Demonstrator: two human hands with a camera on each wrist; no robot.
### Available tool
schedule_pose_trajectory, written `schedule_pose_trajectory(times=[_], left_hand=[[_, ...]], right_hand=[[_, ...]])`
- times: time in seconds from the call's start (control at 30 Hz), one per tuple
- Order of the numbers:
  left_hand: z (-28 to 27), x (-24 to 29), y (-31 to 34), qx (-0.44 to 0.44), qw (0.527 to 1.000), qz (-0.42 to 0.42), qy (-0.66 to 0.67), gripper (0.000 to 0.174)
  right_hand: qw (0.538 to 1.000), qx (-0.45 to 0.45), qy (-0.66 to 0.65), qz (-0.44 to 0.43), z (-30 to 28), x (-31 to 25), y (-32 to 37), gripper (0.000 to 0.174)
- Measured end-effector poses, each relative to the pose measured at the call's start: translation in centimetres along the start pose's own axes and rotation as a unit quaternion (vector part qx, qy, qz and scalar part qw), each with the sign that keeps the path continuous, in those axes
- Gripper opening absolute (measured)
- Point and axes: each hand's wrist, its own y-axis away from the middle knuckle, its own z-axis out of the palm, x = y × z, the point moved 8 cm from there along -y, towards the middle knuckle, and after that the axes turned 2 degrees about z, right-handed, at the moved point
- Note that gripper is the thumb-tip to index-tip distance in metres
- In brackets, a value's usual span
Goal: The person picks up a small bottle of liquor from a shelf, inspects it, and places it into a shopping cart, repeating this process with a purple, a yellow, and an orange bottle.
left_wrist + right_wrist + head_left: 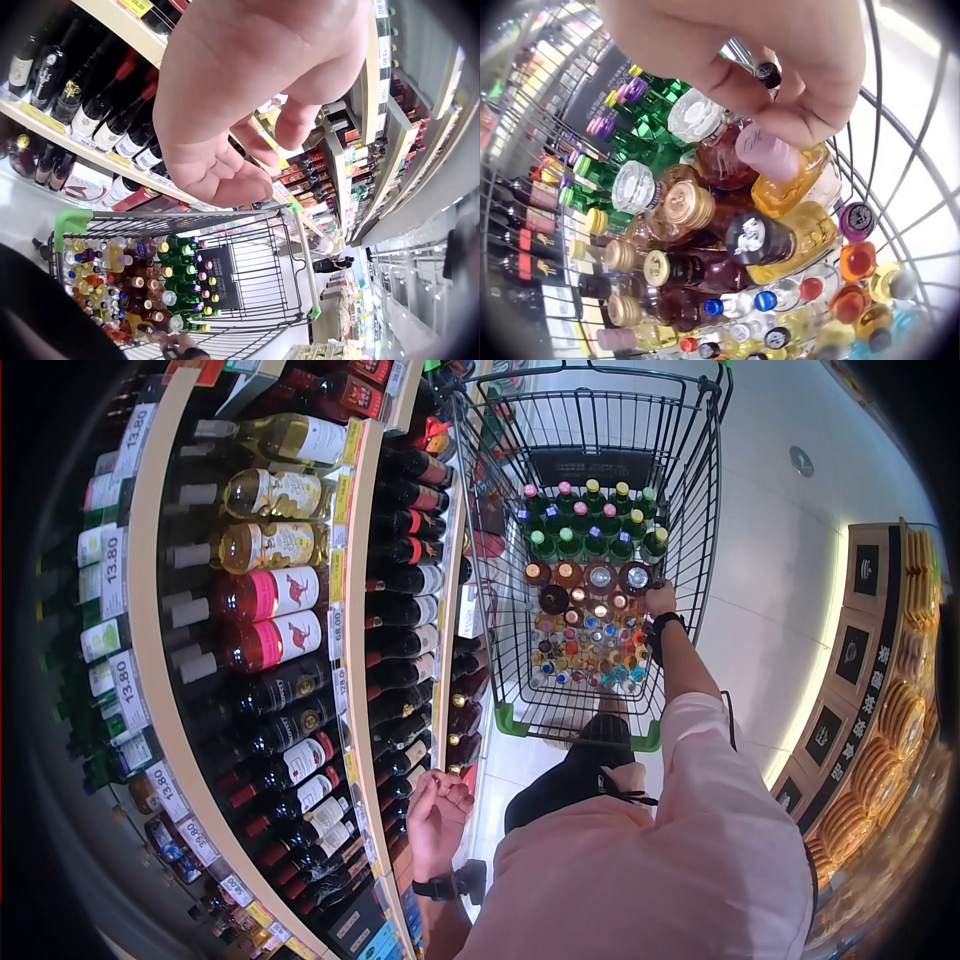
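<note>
**Right hand (660, 598) at the bottles (568, 546) in a cart (648, 738), left hand (440, 815) by the wine shelves (365, 560)**

Head view: the hands are well apart. The right one is at the cart's right side, beside the bottles, which stand packed in rows.

Left wrist view: the left hand's fingers bend loosely, holding nothing.

Right wrist view: the right hand's fingers curl just above a pink cap (767, 152), a black cap (767, 73) showing between them; whether they grip it, I cannot tell.

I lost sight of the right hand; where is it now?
In the head view, the right hand is at the right side of the cart, next to the large brown bottles.
</note>
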Motion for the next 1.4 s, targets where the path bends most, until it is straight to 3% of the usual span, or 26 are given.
schedule_pose_trajectory(times=[0.23,0.37,0.57,0.67,0.77,0.8,0.93,1.03,1.07,1.17,1.3,1.4], left_hand=[[1.2,-0.5,-1.2,-0.026,0.999,-0.02,-0.005,0.015],[1.5,-0.5,-1.8,-0.084,0.995,-0.031,0.033,0.016],[1.7,0.4,-2.2,-0.055,0.998,-0.004,0.0,0.026],[1.5,0.6,-2.4,-0.096,0.995,-0.012,0.036,0.023],[1.2,0.8,-2.1,-0.063,0.998,0.0,0.01,0.026],[0.8,0.7,-2.2,-0.068,0.998,0.0,0.02,0.024],[0.4,0.6,-2.0,-0.059,0.998,-0.002,0.001,0.022],[0.1,0.4,-2.0,-0.058,0.998,-0.003,0.016,0.022],[0.1,0.4,-1.9,-0.063,0.998,-0.005,0.021,0.021],[0.1,0.5,-1.9,-0.077,0.996,-0.004,0.034,0.021],[0.0,0.9,-1.8,-0.076,0.997,0.002,0.027,0.019],[-1.1,1.2,-1.5,-0.097,0.994,0.009,0.046,0.017]], right_hand=[[0.998,-0.028,0.036,0.047,1.3,0.8,-1.1,0.062],[0.973,-0.118,0.199,-0.015,2.6,0.9,-1.9,0.062],[0.977,-0.12,0.165,-0.055,6.5,5.5,-7.2,0.053],[0.985,-0.132,0.1,-0.039,5.1,3.3,-4.1,0.047],[0.982,-0.118,0.133,-0.064,6.4,4.8,-6.2,0.047],[0.978,-0.14,0.127,-0.085,5.2,2.2,-3.8,0.045],[0.99,-0.116,-0.013,-0.082,8.4,6.8,-8.4,0.043],[0.995,-0.077,0.068,-0.011,5.3,4.6,-4.8,0.054],[0.985,-0.078,0.154,0.021,3.9,3.4,-3.2,0.073],[0.981,-0.061,0.177,0.059,1.6,-1.1,3.2,0.082],[0.982,-0.009,0.187,0.002,-0.7,-6.3,9.5,0.09],[0.983,0.038,0.168,-0.058,-1.9,-9.3,12.8,0.08]])
